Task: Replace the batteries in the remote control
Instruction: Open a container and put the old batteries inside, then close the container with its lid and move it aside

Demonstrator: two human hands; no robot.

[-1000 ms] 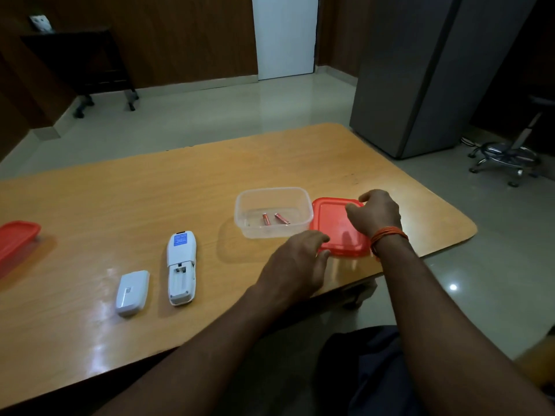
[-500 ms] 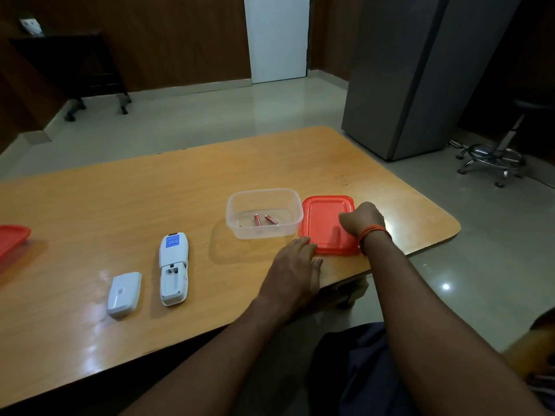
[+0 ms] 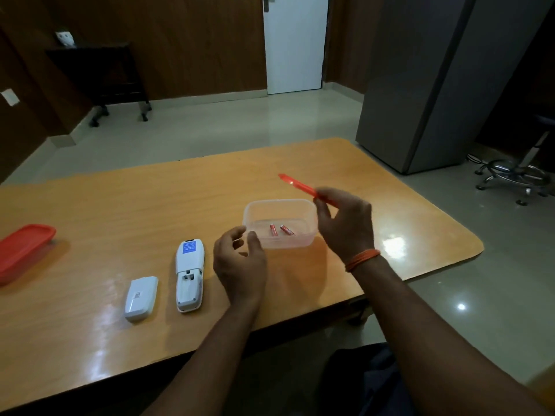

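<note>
The right hand (image 3: pixel 345 226) pinches the red lid (image 3: pixel 295 183) tilted above the clear box (image 3: pixel 288 243) — two batteries (image 3: pixel 273 229) inside; left hand (image 3: pixel 240 262), grip loosely open, beside its near corner.

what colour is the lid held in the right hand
Red lid, best seen in the head view.

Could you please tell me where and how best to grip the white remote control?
Probably from above, pinching its two long edges at the blue-labelled far half. The white remote control lies flat, back up, with its open battery bay at the near end, so that grip leaves the bay clear. The left hand is nearest; the right hand holds a red plastic lid.
</note>
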